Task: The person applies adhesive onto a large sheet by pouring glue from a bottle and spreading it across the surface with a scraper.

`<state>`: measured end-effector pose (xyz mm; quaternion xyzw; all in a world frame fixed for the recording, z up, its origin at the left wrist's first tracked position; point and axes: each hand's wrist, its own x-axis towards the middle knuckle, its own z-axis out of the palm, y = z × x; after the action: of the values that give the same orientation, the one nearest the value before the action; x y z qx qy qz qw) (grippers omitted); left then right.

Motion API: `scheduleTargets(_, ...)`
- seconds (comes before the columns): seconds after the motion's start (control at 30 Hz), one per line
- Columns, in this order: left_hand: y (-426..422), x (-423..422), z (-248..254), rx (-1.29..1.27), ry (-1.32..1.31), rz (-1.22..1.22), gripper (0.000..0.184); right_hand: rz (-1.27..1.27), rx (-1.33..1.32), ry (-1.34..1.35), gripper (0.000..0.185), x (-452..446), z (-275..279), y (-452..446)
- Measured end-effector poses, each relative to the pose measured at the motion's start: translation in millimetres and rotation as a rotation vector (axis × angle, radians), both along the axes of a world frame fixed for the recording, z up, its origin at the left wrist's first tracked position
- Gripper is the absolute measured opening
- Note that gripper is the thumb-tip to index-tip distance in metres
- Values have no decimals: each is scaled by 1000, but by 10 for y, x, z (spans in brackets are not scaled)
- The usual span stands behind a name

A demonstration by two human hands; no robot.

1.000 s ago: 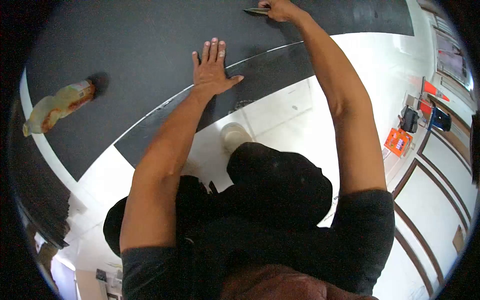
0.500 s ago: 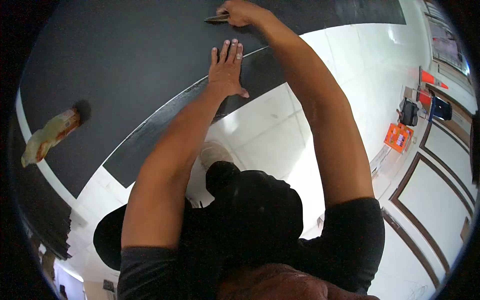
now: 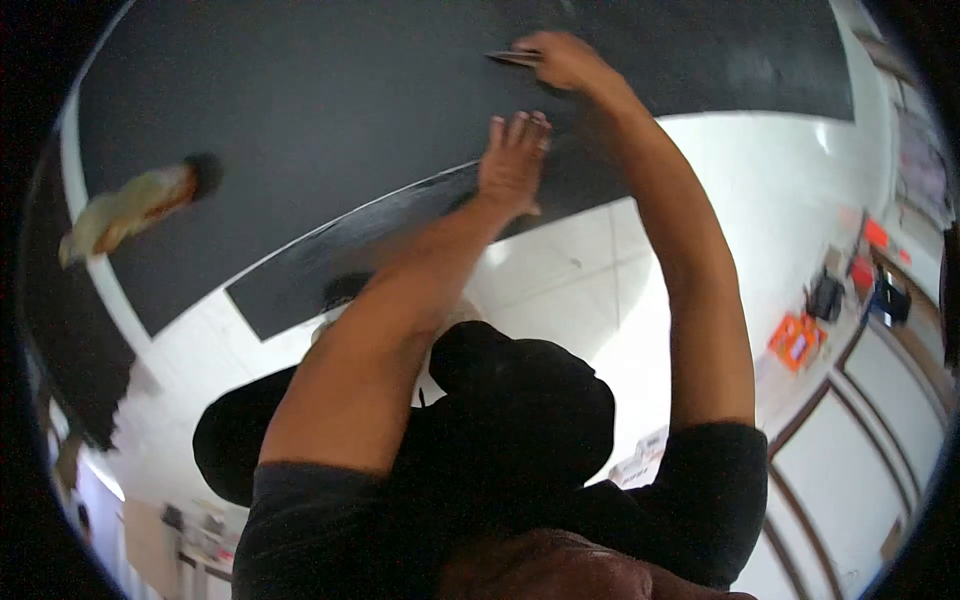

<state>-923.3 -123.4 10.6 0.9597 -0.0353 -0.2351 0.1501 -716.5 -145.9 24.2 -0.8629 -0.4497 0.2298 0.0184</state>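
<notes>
My left hand (image 3: 512, 175) lies flat with fingers stretched out on a large black sheet (image 3: 330, 120), beside the light slit that sets off a narrow black strip (image 3: 320, 265) along the near side. Farther out, my right hand (image 3: 570, 62) is closed around a slim pointed blade-like tool (image 3: 512, 58) whose tip points left, low over the sheet. Whether it is a knife or scissors I cannot tell. To the left, a crumpled yellowish see-through bag or bottle (image 3: 125, 215) with brown patches rests on the sheet's edge.
White glossy floor tiles (image 3: 560, 270) border the sheet. At the right are an orange box (image 3: 797, 340), a black bag (image 3: 826, 298), orange cones (image 3: 875, 233) and white panelled doors (image 3: 830, 440). Another dark sheet (image 3: 75, 330) lies at the far left.
The view has turned, so the sheet and both hands appear farther right and lower. My left hand keeps its place on the sheet; my right hand still grips the tool.
</notes>
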Motion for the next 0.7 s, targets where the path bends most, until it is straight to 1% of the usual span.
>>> scheduleTargets(0.07,29,-289,-1,6,21,69,134,17,56,-39,48,34,-140,-68)
scheduleTargets(0.13,-55,-769,-102,-252,-177,421,123,33,77,-22,48,83,-241,-105)
scheduleTargets(0.17,-71,-1059,-98,-232,-163,429,123,41,78,-15,47,104,-233,-135)
scheduleTargets(0.23,14,-1585,-90,-209,-175,785,122,11,27,48,43,56,-30,-107)
scheduleTargets(0.27,23,-1839,-116,-181,-188,809,122,-16,38,19,40,16,25,-124)
scheduleTargets(0.33,156,-2282,-252,-53,-184,998,122,-35,50,23,37,-42,103,-75)
scheduleTargets(0.37,276,-2401,-337,-23,-180,1005,125,-36,35,54,36,-30,101,-58)
scheduleTargets(0.43,605,-2433,-270,3,-231,1029,128,13,164,-3,35,94,-129,-170)
scheduleTargets(0.5,975,-2385,-232,12,-306,1015,135,8,70,77,35,194,-219,-116)
scheduleTargets(0.53,1137,-2348,-208,26,-310,1044,135,-11,58,82,35,150,-117,-68)
scheduleTargets(0.57,1300,-2288,-186,68,-258,1130,137,-32,56,91,34,83,-17,-37)
scheduleTargets(0.6,1462,-2265,-185,113,-203,1213,139,-51,60,66,35,132,-90,-84)
scheduleTargets(0.63,1584,-2267,-285,96,-123,1247,141,-68,70,45,35,205,-204,-110)
scheduleTargets(0.67,1631,-2300,-298,132,-127,1272,141,-79,45,114,36,162,-120,-29)
scheduleTargets(0.7,1595,-2343,-300,79,-104,1228,141,-93,13,183,37,128,-52,24)
